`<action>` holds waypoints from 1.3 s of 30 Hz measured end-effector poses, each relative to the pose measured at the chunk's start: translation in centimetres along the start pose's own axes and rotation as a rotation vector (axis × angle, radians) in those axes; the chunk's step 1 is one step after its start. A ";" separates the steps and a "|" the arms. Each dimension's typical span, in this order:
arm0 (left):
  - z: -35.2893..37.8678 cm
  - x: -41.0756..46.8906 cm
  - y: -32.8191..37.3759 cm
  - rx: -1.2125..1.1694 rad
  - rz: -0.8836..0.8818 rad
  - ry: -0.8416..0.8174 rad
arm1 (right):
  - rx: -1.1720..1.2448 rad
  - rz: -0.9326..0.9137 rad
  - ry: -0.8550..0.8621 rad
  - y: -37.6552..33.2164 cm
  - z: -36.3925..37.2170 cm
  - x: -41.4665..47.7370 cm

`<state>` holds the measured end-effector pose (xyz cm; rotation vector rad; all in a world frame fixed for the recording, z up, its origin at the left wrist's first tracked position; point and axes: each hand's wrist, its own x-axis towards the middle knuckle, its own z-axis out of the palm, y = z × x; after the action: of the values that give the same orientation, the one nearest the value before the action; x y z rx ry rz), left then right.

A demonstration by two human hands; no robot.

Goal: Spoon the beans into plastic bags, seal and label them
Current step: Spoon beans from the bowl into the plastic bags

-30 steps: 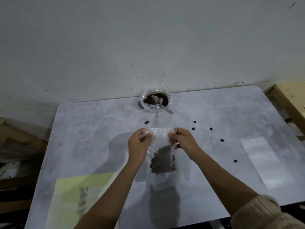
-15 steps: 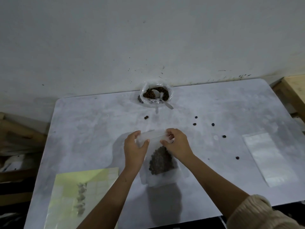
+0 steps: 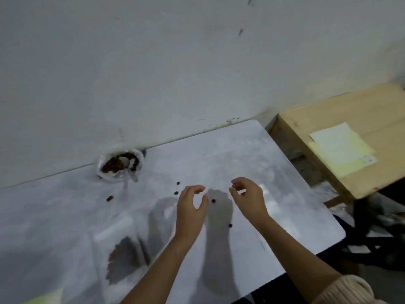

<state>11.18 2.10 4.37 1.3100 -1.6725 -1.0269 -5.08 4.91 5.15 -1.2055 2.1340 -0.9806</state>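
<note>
I have the grey table [image 3: 252,154] running from the wall [image 3: 153,73] at its far edge out to a rounded near-right corner, where the top drops off to dark floor clutter. Past the right edge, across a narrow gap, stands a wooden bench [image 3: 372,106] with pale paper sheets [image 3: 341,148] lying on it. The widest bare stretch of tabletop lies between the hands and the far right corner.

My left hand [image 3: 190,211] and right hand [image 3: 247,198] hover side by side over the middle of the table, near each other but apart. On both, the fingers are loosely curled with thumb and fingertips parted, and neither has hold of anything. Their shadows fall on the top just beneath them. A knitted sleeve [image 3: 344,290] shows on the right forearm at the bottom edge.

Several loose beans [image 3: 213,200] are scattered on the surface around and between the hands, one of them lying in the gap between the two.

The plastic bag [image 3: 114,231] lies flat on the table to the left of the left forearm, well apart from both hands, with a dark heap of beans [image 3: 122,253] in its lower part. It is blurred, so I cannot tell whether its top is closed. At the far edge, touching the wall, sits the bowl [image 3: 100,165] lined with clear plastic; it holds more beans and a spoon [image 3: 125,160] whose handle pokes over the near rim. A corner of a yellow sheet [image 3: 48,297] shows at the bottom left.
</note>
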 end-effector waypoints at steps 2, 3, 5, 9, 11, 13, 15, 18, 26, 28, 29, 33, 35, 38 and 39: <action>4.1 -1.3 0.4 0.072 0.006 -0.218 | -0.063 0.075 0.010 3.4 -2.9 0.1; 5.8 -1.8 0.5 0.121 0.023 -0.310 | -0.096 0.115 0.000 4.9 -4.1 0.1; 8.4 -2.5 0.5 0.242 0.044 -0.454 | -0.159 0.190 -0.044 7.4 -5.6 0.0; 11.2 -3.1 -0.2 0.568 0.129 -0.660 | -0.218 0.210 -0.156 10.2 -6.6 0.4; 11.6 -3.4 -0.4 0.616 0.132 -0.670 | -0.197 0.183 -0.168 10.7 -6.6 0.7; 11.9 -3.6 -0.6 0.622 0.127 -0.644 | -0.159 0.171 -0.146 10.8 -6.7 0.8; 12.1 -3.8 -0.6 0.640 0.114 -0.621 | -0.140 0.155 -0.130 10.8 -6.6 0.8; 12.7 -4.0 -0.4 0.627 0.067 -0.596 | -0.140 0.098 -0.118 10.8 -6.5 0.5; 13.4 -4.2 0.0 0.567 0.031 -0.538 | -0.030 0.077 -0.040 10.7 -6.7 0.7; 13.5 -4.0 0.2 0.537 0.017 -0.526 | 0.032 0.115 -0.024 10.3 -6.9 1.3; 13.5 -3.9 0.4 0.526 0.006 -0.524 | 0.059 0.133 -0.028 10.1 -7.0 1.6; 13.2 -2.8 1.0 0.520 -0.022 -0.526 | 0.146 0.144 -0.104 9.2 -7.6 2.5; 12.5 -2.1 1.4 0.492 -0.019 -0.503 | 0.177 0.122 -0.139 8.4 -7.8 2.9; 10.6 -0.6 2.3 0.360 -0.075 -0.428 | 0.199 0.072 -0.191 6.5 -7.9 4.0; 9.7 0.1 2.9 0.303 -0.093 -0.382 | 0.204 0.047 -0.206 5.6 -7.9 4.4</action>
<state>1.30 3.79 3.27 1.4617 -2.1369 -1.1674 -15.71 5.72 5.36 -1.1012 1.8465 -0.9813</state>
